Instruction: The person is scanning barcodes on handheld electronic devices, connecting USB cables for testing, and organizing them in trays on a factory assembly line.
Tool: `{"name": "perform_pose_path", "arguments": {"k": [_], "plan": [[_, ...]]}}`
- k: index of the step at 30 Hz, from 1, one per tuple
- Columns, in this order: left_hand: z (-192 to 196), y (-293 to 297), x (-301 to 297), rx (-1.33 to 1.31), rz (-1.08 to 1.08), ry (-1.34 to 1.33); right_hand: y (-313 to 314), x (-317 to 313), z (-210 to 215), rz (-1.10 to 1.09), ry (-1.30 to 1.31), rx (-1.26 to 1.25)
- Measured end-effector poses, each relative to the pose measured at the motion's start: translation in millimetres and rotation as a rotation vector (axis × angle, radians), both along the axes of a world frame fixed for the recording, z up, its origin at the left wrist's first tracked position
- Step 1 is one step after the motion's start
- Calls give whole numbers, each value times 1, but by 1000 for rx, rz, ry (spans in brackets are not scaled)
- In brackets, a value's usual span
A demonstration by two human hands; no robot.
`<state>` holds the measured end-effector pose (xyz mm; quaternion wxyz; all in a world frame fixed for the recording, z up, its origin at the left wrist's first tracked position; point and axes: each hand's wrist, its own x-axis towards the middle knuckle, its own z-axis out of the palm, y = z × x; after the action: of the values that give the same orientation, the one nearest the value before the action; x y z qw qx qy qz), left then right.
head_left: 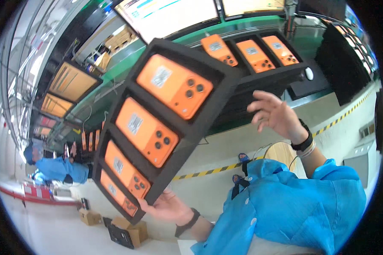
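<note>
A black foam tray [225, 91] is lifted and tilted in front of me, with several orange phones in its slots, camera sides showing. My left hand [170, 207] grips the tray's lower near edge, thumb beside the lowest phones. To the right of the tray, my right hand [276, 114] hangs in the air with fingers spread and nothing in them. It is nearest a second black tray [264, 77], which rests on the bench with three orange phones visible. One of those, an orange phone [217, 46], is partly covered by the lifted tray.
Monitors [170, 17] stand at the back of the green bench. A small white oval object [309, 73] lies right of the second tray. A round wooden stool [281, 155] stands below. Far left is a person in blue [64, 168]; cardboard boxes [138, 231] sit on the floor.
</note>
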<state>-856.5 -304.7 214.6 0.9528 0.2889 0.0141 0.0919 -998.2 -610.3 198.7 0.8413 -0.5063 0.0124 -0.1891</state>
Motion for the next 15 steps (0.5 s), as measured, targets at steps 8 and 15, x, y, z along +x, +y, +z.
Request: {"name": "perform_pose_path", "arguments": {"k": [8,15], "plan": [[-2,-123,-5,-56,-507,7,-71,-69,40,-401,-130,-191],[-13,-222,-1,154,-651,99,-170,-114,20,-675,152,-596]]}}
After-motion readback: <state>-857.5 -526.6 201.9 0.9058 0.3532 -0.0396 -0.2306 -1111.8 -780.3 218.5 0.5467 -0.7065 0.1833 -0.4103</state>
